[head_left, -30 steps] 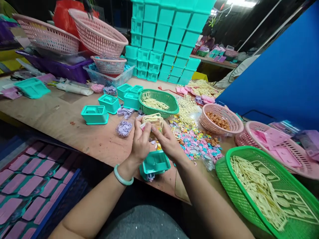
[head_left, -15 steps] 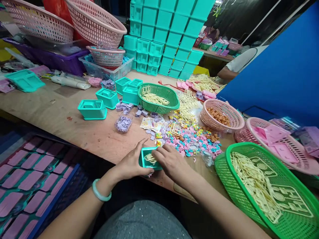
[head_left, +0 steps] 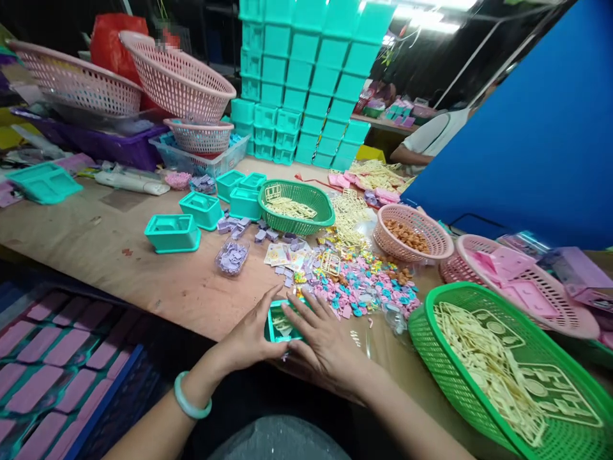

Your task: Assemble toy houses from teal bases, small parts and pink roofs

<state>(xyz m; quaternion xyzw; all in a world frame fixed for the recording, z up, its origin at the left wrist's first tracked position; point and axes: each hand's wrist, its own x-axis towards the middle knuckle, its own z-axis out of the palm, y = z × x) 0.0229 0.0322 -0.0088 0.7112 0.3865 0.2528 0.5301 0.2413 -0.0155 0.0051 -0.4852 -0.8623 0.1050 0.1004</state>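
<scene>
glossy teal plastic box, perhaps smooth; matt wooden table.

A long table of bare plywood runs across the room. On the right a bright blue panel stands like a wall, slanting away toward the back. Beyond it the room is dark, lit by a white strip light up at the ceiling. A second table stands further back. A tall stack of teal boxes rises at the near table's far edge.
</scene>
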